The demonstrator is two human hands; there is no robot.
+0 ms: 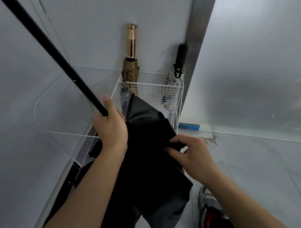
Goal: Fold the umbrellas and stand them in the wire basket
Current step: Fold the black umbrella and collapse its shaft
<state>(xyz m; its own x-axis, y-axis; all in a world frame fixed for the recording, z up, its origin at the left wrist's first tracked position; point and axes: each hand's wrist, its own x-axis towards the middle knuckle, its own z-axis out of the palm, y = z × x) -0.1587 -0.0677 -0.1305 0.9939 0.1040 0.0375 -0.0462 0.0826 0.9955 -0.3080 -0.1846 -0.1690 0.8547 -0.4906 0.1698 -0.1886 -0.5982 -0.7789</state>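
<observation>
Three umbrellas are already standing in the wire basket, and the left hand is gripping the black umbrella by its shaft while the right hand is pinching its loose canopy, so wrapping's not done.

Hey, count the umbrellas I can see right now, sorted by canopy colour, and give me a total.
black umbrella: 1, gripped by the left hand and pinched by the right hand
tan umbrella: 1
white patterned umbrella: 1
grey umbrella: 1
Total: 4
</observation>
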